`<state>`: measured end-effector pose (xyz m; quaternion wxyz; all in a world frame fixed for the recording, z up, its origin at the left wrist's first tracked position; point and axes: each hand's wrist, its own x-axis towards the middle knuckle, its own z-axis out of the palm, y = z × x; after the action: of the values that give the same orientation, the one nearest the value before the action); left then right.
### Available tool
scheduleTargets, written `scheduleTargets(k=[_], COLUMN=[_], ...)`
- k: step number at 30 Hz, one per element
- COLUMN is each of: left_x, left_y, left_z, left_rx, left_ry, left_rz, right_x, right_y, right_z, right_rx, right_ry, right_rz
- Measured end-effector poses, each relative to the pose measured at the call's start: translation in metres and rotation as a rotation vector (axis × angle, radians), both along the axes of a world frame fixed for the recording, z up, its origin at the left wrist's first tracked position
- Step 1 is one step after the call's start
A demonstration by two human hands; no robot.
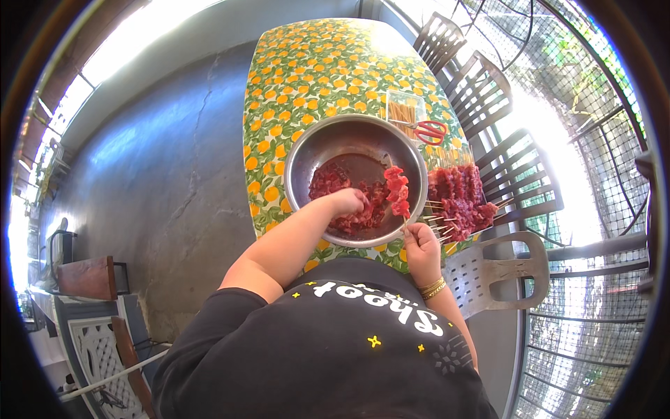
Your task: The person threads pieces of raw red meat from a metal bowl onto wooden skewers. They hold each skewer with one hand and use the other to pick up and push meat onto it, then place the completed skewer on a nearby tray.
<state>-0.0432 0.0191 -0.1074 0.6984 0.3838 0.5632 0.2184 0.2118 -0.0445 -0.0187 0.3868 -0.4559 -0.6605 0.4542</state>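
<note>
A large stainless steel bowl (291,180) holds pieces of raw red meat (335,180) in dark liquid. My left hand (349,203) reaches into it, fingers down in the meat; whether they grip a piece is hidden. My right hand (423,246), with gold-coloured bracelets at the wrist, pinches the lower end of a bamboo skewer (405,222). Threaded meat (397,191) covers most of that skewer, which stands roughly upright in the view over the bowl's right side. Right of the bowl, many loaded meat skewers (460,196) lie piled, their bare stick ends pointing different ways.
Red-handled scissors (430,132) rest across a clear plastic container (405,99) of bamboo skewers (402,112) beyond the bowl. An orange-patterned cloth (324,57) covers the table. Slatted chairs (515,167) line its right side, and a plastic chair (515,269) stands near my right arm.
</note>
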Motion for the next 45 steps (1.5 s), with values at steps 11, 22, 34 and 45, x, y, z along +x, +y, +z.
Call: scheduleTargets(k=[11, 22, 34, 45], left_x=[-0.017, -0.002, -0.004, 0.006], left_y=[0.010, 0.000, 0.007, -0.005], left_z=[0.045, 0.085, 0.085, 0.115], left_rx=[-0.066, 0.022, 0.199, 0.295], left_ry=[-0.753, -0.896, -0.782, -0.632], left_rz=[0.523, 0.575, 0.622, 0.658], right_x=[-0.009, -0.011, -0.012, -0.012], right_y=[0.000, -0.004, -0.008, -0.011], right_z=[-0.005, 0.004, 0.019, 0.023], right_rx=[-0.158, -0.063, 0.060, 0.025], right_ry=[0.013, -0.083, -0.170, -0.187], right_rz=[0.116, 0.121, 0.113, 0.083])
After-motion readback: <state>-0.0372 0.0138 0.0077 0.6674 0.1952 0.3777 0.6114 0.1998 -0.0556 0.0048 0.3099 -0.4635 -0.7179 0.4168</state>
